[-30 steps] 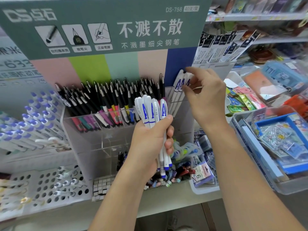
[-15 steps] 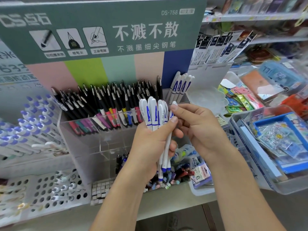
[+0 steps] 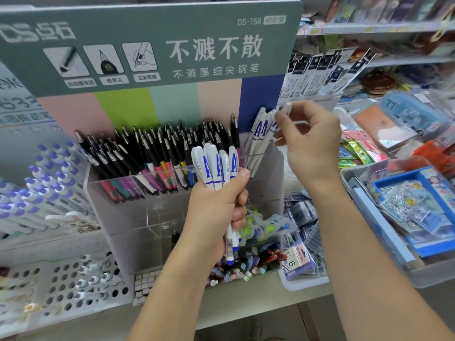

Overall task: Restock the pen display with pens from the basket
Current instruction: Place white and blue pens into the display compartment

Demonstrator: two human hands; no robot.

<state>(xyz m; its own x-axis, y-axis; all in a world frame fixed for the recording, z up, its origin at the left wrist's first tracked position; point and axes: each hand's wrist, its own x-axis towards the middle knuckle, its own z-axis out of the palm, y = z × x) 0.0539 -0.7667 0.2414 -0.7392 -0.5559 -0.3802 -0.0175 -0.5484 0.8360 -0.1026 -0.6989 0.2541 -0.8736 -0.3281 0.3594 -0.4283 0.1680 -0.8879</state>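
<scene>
Big clear acrylic pen display (image 3: 268, 183) up front on the shelf, back tier crammed w/ black clip pens (image 3: 157, 148), far-right slot under the navy stripe taking the white-and-blue pens (image 3: 261, 129). Basket not made out for sure in this view, so no call on it. Left hand (image 3: 216, 212) wrapped tight round a bundle of white pens (image 3: 214, 166), caps up, blue tips poking out below the fist, held just in front of the display's clear wall. Right hand (image 3: 312, 141) up at that right slot, thumb and forefinger pinching a single white pen (image 3: 285, 110) near its cap, blurred, right beside the ones already standing there. Handling, at a guess: light, stiff plastic barrels, smooth and a bit slippery, prone to fanning out or sliding from a loose fist, not fragile; best pinched one at a time near the cap end and dropped in tip-first, bundle gripped mid-barrel. Vs half a sec ago: right hand gone from the bundle, where it was plucking a pen, up and over to the slot w/ that pen; bundle in the left looking one thinner, otherwise about where it was; slot pens unchanged so far.
</scene>
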